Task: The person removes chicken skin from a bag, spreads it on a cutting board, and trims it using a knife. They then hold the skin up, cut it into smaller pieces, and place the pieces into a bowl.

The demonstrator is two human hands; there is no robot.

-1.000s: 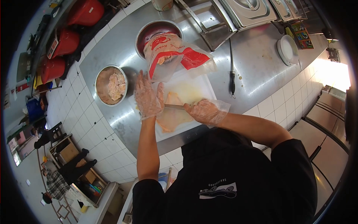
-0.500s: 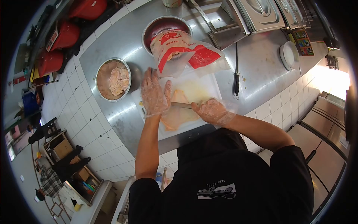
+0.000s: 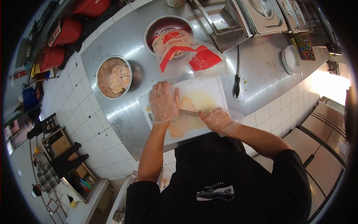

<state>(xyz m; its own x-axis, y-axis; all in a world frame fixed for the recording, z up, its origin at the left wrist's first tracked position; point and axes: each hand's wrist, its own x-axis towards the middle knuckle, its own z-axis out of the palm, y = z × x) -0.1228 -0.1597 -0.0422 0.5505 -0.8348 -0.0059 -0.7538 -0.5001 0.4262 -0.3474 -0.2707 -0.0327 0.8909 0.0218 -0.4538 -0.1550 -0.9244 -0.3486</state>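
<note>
My left hand, in a clear plastic glove, lies flat near the left part of a white cutting board, thumb apart from the fingers. My right hand, also gloved, grips a knife by its handle. The blade points left, over a thin, pale piece of meat, and its tip end reaches my left hand. Beyond the board, a clear and red plastic bag hangs over the edge of a metal bowl.
A second metal bowl at the left holds pale meat pieces. At the right are a black-handled rod, a white dish and lidded metal trays. Someone in a checked shirt is far off at the lower left.
The cutting board and both hands have shifted to the right and slightly towards my body. More of the board's left end shows. The knife is still in my right hand.
</note>
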